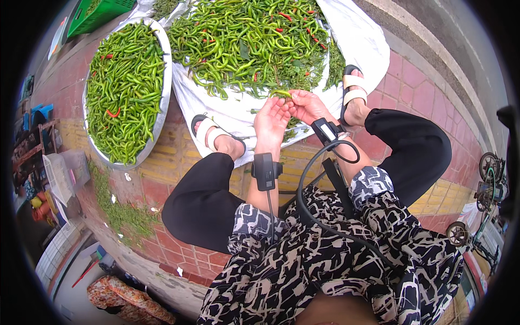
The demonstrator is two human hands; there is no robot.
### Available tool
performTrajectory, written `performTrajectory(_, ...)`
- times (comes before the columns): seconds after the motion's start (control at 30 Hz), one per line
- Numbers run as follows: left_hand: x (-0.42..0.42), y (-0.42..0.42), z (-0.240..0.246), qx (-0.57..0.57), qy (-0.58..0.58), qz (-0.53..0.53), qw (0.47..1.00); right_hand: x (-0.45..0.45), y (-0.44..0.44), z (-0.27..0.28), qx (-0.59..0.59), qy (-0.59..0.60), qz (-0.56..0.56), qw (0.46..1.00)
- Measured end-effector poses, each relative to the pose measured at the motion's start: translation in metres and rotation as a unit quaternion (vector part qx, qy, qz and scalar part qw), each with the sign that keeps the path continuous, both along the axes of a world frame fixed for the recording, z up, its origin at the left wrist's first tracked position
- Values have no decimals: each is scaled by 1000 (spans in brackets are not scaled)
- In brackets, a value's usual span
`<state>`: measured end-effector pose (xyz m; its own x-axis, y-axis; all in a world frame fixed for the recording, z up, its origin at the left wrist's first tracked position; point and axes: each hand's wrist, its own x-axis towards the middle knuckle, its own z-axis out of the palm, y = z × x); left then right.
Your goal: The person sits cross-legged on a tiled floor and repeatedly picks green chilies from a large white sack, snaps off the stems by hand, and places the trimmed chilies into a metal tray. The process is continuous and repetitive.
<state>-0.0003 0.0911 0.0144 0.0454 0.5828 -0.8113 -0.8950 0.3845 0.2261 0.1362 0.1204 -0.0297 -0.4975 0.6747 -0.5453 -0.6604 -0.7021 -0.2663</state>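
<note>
Both hands meet over the near edge of a white plastic sheet [227, 111], between the sandalled feet. A green chili pepper [281, 94] lies across the fingertips of my left hand [276, 111], which is turned palm up with curled fingers. My right hand [307, 106] pinches at the pepper's right end, its fingers touching those of my left hand. Just beyond the hands, a large heap of green chili peppers [243, 44] with a few red ones, leaves and stems covers the sheet. To the left, an oval metal basin [165, 81] is heaped with green chili peppers [126, 93].
A green plastic crate [97, 18] stands at the upper left. Plant scraps [122, 211] lie on the brick pavement at the left, near a white plastic basket [61, 174]. A curb [410, 24] runs along the upper right; a bicycle or similar vehicle [483, 203] is at the right.
</note>
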Motion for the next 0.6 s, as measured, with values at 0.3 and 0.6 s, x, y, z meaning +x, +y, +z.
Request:
performTrajectory(0.3,3,-22,15,11,26,-1,1000,2,-32,32,-1,80,-6,997)
performTrajectory(0.6,-29,-30,76,10,-20,77,997,4,-55,3,125,-423,6,898)
